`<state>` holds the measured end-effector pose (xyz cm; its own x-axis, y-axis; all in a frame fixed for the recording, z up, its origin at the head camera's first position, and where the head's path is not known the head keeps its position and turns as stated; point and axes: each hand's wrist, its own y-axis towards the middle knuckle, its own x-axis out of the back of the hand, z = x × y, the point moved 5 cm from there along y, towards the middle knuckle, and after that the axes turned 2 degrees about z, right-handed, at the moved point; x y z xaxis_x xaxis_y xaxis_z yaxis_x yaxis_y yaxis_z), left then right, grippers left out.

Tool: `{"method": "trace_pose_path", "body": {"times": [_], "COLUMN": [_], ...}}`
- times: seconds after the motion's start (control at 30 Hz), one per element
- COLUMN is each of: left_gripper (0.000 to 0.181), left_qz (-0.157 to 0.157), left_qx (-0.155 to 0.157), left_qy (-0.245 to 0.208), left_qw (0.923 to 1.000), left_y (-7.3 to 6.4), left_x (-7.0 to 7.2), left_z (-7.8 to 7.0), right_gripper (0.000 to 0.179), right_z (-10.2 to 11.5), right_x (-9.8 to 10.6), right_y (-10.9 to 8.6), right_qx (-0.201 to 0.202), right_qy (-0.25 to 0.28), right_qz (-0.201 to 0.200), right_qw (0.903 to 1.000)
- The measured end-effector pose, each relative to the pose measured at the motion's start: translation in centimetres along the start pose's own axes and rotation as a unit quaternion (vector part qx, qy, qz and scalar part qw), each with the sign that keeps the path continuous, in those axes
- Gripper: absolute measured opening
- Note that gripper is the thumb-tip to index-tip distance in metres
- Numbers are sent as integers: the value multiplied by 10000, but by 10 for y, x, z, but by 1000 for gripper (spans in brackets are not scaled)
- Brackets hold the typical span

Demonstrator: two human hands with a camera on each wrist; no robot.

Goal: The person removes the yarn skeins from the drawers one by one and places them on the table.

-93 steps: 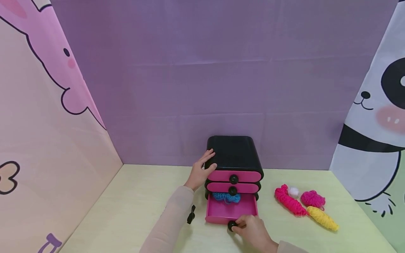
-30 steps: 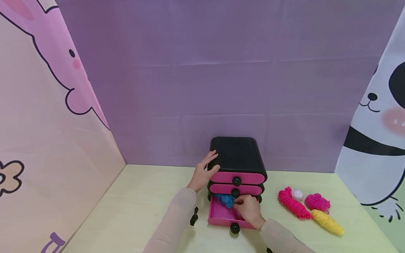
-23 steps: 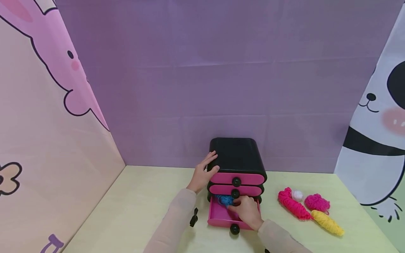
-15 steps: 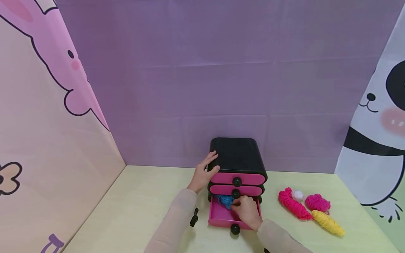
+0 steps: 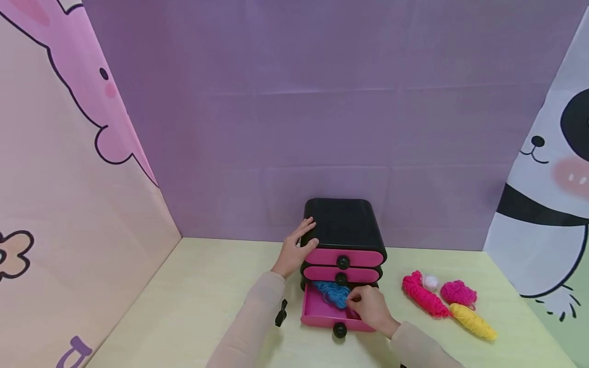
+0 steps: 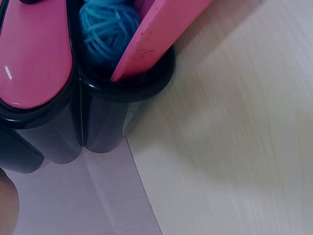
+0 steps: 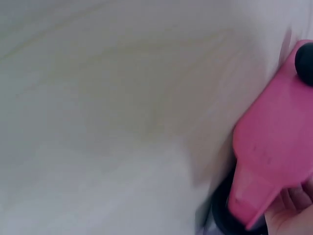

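Pale wood table (image 5: 207, 301): drawer chest (image 5: 342, 230), yarn bundles (image 5: 448, 304)

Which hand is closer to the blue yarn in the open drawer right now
Right. The right hand is in the bottom drawer, fingers on the blue yarn. The left hand rests on the black chest's upper left corner, clear of it.

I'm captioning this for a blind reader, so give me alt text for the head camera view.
A right hand pinches blue yarn in the open bottom drawer of a small black chest, which the left hand steadies. Pink and yellow yarn bundles lie to its right.
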<state>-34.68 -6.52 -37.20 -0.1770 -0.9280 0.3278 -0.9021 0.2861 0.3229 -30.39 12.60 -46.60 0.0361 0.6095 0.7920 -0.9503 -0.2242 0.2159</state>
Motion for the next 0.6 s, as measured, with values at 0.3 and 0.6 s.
{"method": "trace_pose_path", "body": {"times": [0.3, 0.6], "left_gripper": [52, 52], "left_qz": [-22, -40], "left_qx": [36, -12], "left_qy": [-15, -2], "left_qw": [10000, 10000], "left_y": [0, 1], "left_x": [1, 0], "left_z": [-1, -1], "right_gripper": [5, 4], "right_z": [2, 0], "right_x": [13, 23], "right_y": [-6, -9], "right_qx": [940, 858], "right_qy": [-912, -925], "right_qz": [478, 531], "right_qw": [9902, 9906]}}
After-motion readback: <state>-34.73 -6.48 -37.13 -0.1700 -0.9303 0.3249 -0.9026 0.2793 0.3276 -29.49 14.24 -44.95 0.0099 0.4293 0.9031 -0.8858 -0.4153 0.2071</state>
